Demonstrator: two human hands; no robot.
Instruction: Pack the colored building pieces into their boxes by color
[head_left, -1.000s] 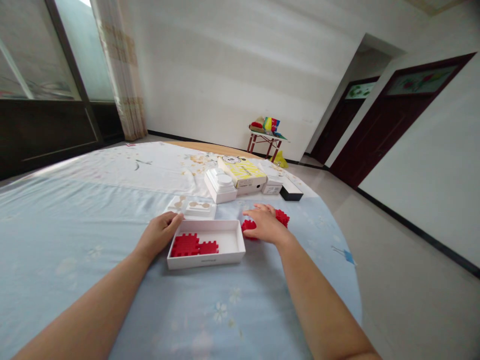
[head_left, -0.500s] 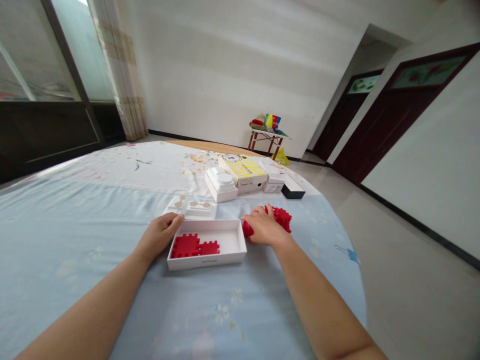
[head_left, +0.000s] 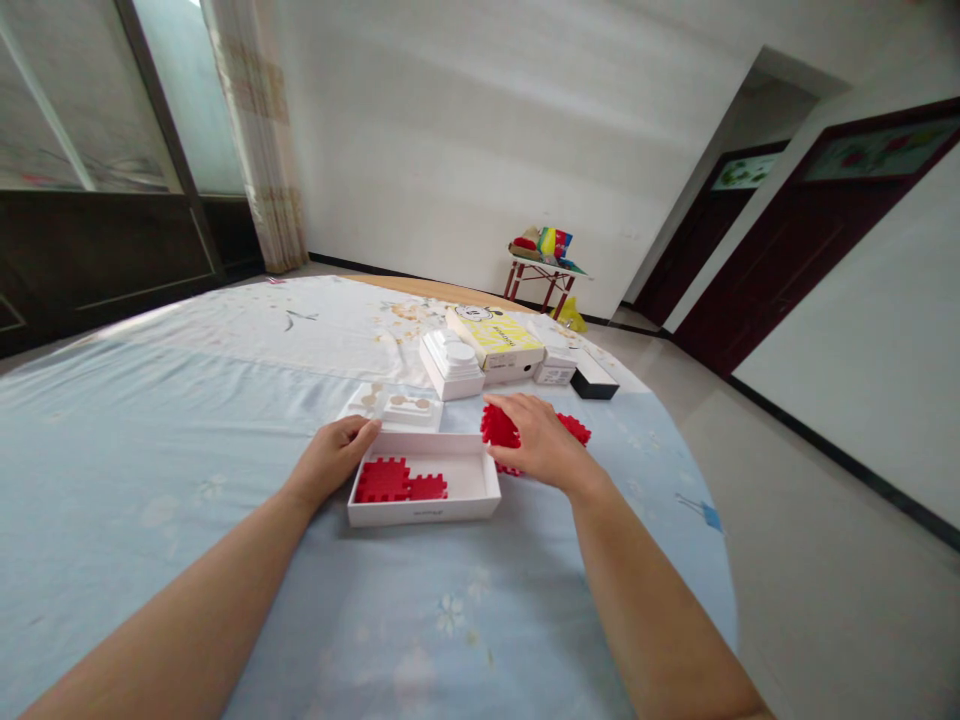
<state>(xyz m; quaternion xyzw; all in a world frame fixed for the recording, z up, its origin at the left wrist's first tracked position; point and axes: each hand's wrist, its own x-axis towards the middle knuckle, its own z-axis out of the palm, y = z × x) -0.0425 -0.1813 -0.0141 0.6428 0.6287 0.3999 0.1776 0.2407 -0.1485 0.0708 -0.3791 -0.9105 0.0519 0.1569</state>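
Note:
My left hand (head_left: 330, 458) is closed at the far left corner of a shallow white box (head_left: 424, 513), thumb and fingers on its edge. Inside the box, flat red interlocking blocks (head_left: 384, 481) with notched edges lie at the left, and its right side shows bare white. Just past the box's right wall, my right hand (head_left: 546, 442) grips a red notched block (head_left: 499, 426) between thumb and fingers, raised to about the rim. More red blocks (head_left: 576, 429) lie on the cloth behind that hand, partly hidden by it.
Behind the box lies a white tray (head_left: 411, 408) with round cut-outs. Farther back stand a white box with stacked parts (head_left: 451, 368), a yellow-and-white cartoon box (head_left: 499, 340), a small white box (head_left: 555, 368) and a black-sided box (head_left: 595, 382). A floral cloth (head_left: 187, 540) covers the round table.
My right hand has lifted a red block off the pile and brought it up beside the box's right wall. The left hand keeps its place at the box corner. The view has shifted slightly.

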